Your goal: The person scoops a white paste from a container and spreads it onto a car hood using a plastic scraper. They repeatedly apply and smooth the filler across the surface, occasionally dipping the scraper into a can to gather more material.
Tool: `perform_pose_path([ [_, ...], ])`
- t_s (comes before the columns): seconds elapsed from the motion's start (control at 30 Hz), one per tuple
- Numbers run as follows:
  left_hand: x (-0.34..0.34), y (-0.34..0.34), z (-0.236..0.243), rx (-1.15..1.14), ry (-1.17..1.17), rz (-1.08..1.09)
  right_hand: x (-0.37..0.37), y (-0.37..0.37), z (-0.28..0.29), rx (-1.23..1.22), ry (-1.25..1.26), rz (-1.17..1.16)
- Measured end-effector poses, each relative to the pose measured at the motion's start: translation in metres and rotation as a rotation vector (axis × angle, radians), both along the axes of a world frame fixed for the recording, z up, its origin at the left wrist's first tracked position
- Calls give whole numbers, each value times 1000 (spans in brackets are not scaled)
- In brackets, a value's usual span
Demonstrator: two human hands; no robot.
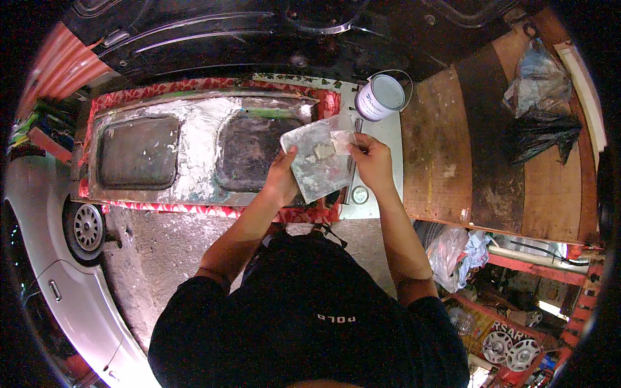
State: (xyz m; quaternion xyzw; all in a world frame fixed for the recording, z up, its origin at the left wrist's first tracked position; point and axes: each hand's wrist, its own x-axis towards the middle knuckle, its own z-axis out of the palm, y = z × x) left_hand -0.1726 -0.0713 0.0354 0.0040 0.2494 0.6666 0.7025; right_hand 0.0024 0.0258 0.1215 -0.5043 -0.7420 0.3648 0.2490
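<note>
My left hand [282, 176] grips the left edge of a flat, greyish mixing board [315, 180], thumb on top, holding it tilted in front of me. Between the thumb and fingers of my right hand [374, 161] is a small pale putty spreader [341, 138], which rests against the board's upper right part. A dab of whitish putty [322, 151] lies on the board beside the spreader. Behind and to the left is a long metal panel [199, 132] with two dark recessed areas and white filler smeared across its middle.
A paint tin [380, 98] with a wire handle stands beyond my right hand. Near my right wrist is a small round tin [359, 194]. Wooden boards [436, 142] with plastic bags [540, 97] are on the right. A silver car [65, 271] stands at left.
</note>
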Motion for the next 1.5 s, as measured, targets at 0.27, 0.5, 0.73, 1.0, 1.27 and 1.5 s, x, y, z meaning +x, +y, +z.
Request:
perform_pose_path([
  [0.27,-11,-10,29,-76,108,35,-11,-4,15,39,-121,0],
  [0.5,-22,-18,25,1,41,15,-6,-4,5,65,-103,5],
  [0.73,-21,-27,16,4,2,2,1,-9,0,42,-123,83],
  [1.0,-8,-37,39,57,80,78,-1,-22,36,57,-69,129],
  [1.27,23,-55,65,5,131,163,5,-45,30,105,3,243],
  [1.5,52,-75,64,26,187,239,16,-68,17,125,-12,275],
])
